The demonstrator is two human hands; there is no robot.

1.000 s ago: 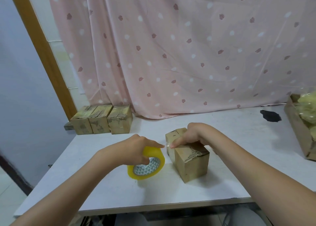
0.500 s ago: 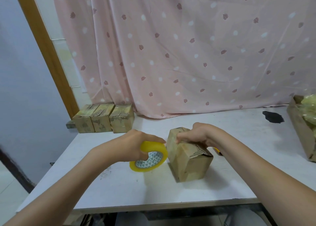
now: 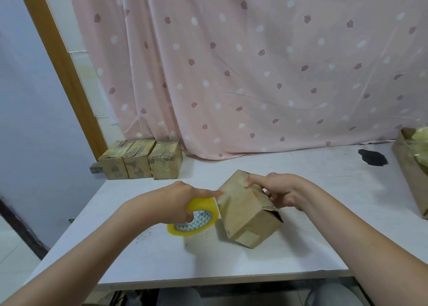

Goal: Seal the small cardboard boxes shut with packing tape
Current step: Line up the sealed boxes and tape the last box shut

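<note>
A small brown cardboard box [image 3: 245,215] lies tilted on the white table [image 3: 254,259], one corner raised, its right end partly open. My right hand [image 3: 275,191] grips the box from above, thumb on its top face and fingers curled over its far side. My left hand [image 3: 180,201] holds a yellow roll of packing tape [image 3: 194,222] right against the box's left edge, index finger stretched out to touch the box's top corner.
Three small cardboard boxes [image 3: 141,158] stand in a row at the table's back left by a wooden post. A larger open carton [image 3: 410,166] with pale plastic contents sits at the right edge. A dark patch [image 3: 372,157] marks the table. A pink curtain hangs behind.
The box has been tipped and turned toward me, so a plain side faces up. The tape roll has stayed pressed against its left edge. My view has shifted slightly left.
</note>
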